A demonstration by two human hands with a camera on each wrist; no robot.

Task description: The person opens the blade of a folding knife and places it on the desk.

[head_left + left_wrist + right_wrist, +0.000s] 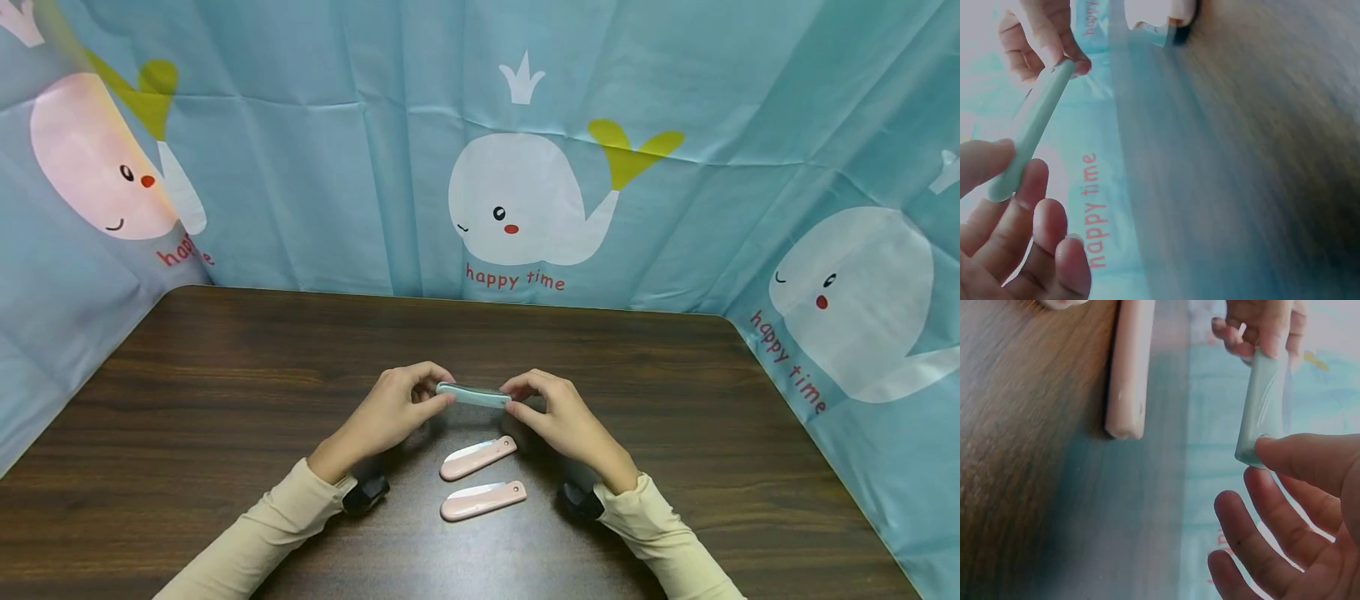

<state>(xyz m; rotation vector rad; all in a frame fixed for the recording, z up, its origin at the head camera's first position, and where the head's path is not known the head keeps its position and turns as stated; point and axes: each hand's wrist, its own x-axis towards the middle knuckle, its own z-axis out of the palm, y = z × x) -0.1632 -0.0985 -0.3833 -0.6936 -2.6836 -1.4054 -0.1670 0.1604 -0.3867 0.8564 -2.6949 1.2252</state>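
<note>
Between both hands a mint-green folding knife is held level above the table, its blade folded along the handle. My left hand pinches its rounded left end between thumb and fingers. At the other end, my right hand pinches the squarer tip, thumb on the near side; its other fingers spread free in the right wrist view. Below the green knife lie two pink folding knives, one farther back and the other closer to me. Both have their blades folded in and point the same slanted way.
The dark wooden table runs back to a light-blue curtain printed with whales, which also borders both sides. A black wrist device sits on the left wrist, another on the right.
</note>
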